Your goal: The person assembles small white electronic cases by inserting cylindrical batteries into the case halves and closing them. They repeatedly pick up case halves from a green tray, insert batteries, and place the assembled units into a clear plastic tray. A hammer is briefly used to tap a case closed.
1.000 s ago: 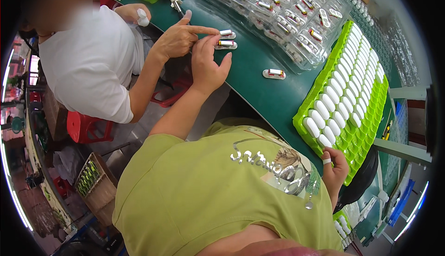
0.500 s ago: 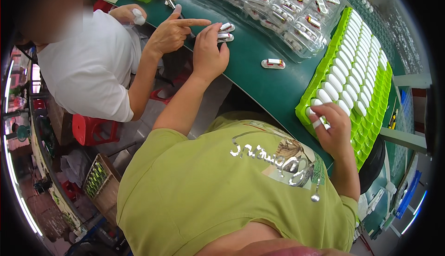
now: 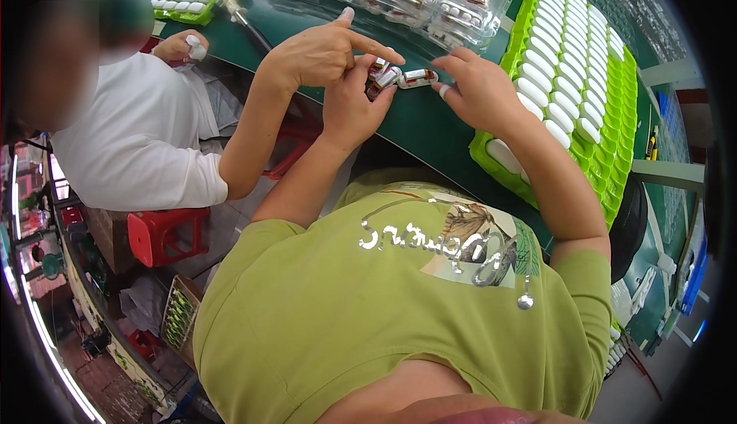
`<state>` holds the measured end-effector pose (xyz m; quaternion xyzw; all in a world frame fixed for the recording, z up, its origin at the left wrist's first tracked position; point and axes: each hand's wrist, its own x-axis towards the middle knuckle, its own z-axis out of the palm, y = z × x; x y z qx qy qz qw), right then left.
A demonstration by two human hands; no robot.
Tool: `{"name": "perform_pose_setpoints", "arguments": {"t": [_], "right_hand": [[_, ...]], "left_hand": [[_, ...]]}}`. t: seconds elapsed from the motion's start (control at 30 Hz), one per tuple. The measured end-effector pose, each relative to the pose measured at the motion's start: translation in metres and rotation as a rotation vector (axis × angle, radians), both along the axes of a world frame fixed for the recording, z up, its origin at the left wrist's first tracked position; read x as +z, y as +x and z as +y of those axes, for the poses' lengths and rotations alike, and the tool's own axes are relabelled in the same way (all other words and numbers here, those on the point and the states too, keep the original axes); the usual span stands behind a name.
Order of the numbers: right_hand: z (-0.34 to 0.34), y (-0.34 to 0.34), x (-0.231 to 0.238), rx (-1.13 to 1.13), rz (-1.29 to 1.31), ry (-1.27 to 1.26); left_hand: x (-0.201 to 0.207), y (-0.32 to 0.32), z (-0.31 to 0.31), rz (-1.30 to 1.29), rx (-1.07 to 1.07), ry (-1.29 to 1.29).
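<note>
My left hand (image 3: 351, 113) is closed around small white oval casings (image 3: 385, 81), each bearing a silver-and-red cylinder, at the near edge of the green table. Its fingertips partly hide them. Another such casing (image 3: 418, 79) lies just to their right. My right hand (image 3: 484, 90), with a white band on one digit, has its thumb and forefinger apart beside that casing's right end. A co-worker's hand (image 3: 318, 54) stretches a forefinger over my left hand, pointing at the casings. The co-worker's other hand (image 3: 184, 46) has a white piece in it.
A bright green tray (image 3: 499, 164) with rows of white ovals stands on the right. Clear plastic trays (image 3: 430, 21) of similar casings spread across the back. Another green tray (image 3: 196, 16) sits far left. A red stool (image 3: 165, 234) is beside the co-worker.
My right hand has left the green tray and moved up and left to the lone casing. The co-worker's pointing hand has moved right, over my left hand. The whole view has shifted.
</note>
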<state>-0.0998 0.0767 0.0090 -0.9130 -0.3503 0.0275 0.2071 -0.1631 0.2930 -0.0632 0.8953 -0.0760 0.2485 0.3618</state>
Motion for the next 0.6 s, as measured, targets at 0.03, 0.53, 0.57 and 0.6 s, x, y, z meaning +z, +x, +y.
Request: {"name": "perform_pose_setpoints", "arguments": {"t": [0.03, 0.53, 0.57, 0.6], "right_hand": [[0.003, 0.002, -0.005, 0.005, -0.023, 0.02], [-0.023, -0.002, 0.01, -0.064, -0.01, -0.047], [-0.033, -0.008, 0.018, -0.086, -0.007, 0.005], [-0.043, -0.014, 0.026, -0.118, 0.029, 0.014]], "left_hand": [[-0.001, -0.001, 0.0, 0.003, 0.007, -0.019], [0.003, -0.006, -0.005, -0.042, 0.019, -0.058], [0.001, -0.007, -0.004, -0.062, 0.008, -0.069], [0.001, -0.004, -0.001, -0.098, -0.002, -0.077]]}}
